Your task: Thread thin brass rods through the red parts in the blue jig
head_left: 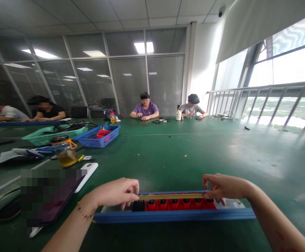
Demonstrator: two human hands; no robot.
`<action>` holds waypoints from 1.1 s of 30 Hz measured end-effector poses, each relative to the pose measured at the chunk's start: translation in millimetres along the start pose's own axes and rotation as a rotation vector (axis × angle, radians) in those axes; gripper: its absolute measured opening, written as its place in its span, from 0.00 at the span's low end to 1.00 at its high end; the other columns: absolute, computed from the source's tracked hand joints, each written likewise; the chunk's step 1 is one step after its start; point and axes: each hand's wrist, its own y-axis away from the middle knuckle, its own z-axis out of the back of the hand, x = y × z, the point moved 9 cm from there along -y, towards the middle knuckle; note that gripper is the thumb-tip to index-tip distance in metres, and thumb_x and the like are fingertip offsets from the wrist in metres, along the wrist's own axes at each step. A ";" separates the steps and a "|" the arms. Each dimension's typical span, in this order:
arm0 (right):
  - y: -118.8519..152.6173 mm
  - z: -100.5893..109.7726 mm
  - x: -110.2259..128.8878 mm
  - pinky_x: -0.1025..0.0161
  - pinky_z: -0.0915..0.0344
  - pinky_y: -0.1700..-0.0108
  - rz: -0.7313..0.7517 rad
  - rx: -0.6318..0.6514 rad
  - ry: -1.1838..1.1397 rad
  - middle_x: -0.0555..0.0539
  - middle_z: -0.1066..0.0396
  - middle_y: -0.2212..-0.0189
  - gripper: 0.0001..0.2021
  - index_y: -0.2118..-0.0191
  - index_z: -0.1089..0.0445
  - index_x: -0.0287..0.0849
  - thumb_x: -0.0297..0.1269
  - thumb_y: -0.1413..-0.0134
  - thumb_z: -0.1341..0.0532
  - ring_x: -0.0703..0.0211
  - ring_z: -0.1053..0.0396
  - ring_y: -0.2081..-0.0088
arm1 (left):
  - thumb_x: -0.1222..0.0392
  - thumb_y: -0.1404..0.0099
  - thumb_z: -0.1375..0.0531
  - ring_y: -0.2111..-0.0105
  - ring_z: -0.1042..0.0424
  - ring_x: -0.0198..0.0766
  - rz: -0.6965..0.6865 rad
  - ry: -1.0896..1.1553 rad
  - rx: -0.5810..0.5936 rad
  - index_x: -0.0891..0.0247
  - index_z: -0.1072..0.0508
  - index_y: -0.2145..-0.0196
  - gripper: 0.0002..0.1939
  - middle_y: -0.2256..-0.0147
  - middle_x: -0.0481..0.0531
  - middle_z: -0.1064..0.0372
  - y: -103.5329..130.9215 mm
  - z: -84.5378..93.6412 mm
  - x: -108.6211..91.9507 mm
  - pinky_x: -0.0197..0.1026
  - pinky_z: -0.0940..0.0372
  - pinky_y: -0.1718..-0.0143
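Observation:
Several thin tan strands [170,197], straight and side by side, run between my two hands. My left hand [119,190] pinches their left end, thumb and forefinger closed. At the other end, the fingers of my right hand [221,187] are closed on them. Whether they are stiff sticks or a stretched band, I cannot tell. Just below them lies a long blue-edged tray [173,215]. A row of red holders [175,205] with dark parts sits inside it, along with a black block [138,205] near my left hand. My fingertips partly hide the strands' ends.
To my left lie a dark tablet [58,201], a white slab-like device [88,175] and a glass jar [67,155] of yellow liquid. Beyond stand a blue basket [100,140] and a green basket [40,138]. Several people sit around the green table [152,164].

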 end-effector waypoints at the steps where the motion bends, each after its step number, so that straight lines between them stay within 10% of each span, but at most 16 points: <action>1: -0.4 0.0 -0.4 0.68 0.39 0.78 -0.005 -0.002 0.005 0.49 0.29 0.78 0.20 0.61 0.42 0.41 0.52 0.52 0.46 0.62 0.32 0.80 | 0.50 0.42 0.50 0.77 0.30 0.33 0.001 0.012 0.007 0.60 0.37 0.65 0.12 0.73 0.46 0.30 -1.5 -1.0 1.6 0.32 0.40 0.77; 33: -2.3 10.9 -0.6 0.68 0.39 0.72 0.039 -0.098 0.128 0.48 0.28 0.69 0.14 0.63 0.34 0.42 0.45 0.56 0.41 0.59 0.32 0.70 | 0.51 0.45 0.46 0.73 0.36 0.33 -0.082 -0.245 -0.257 0.60 0.27 0.72 0.13 0.73 0.46 0.32 1.1 29.2 -9.1 0.32 0.46 0.74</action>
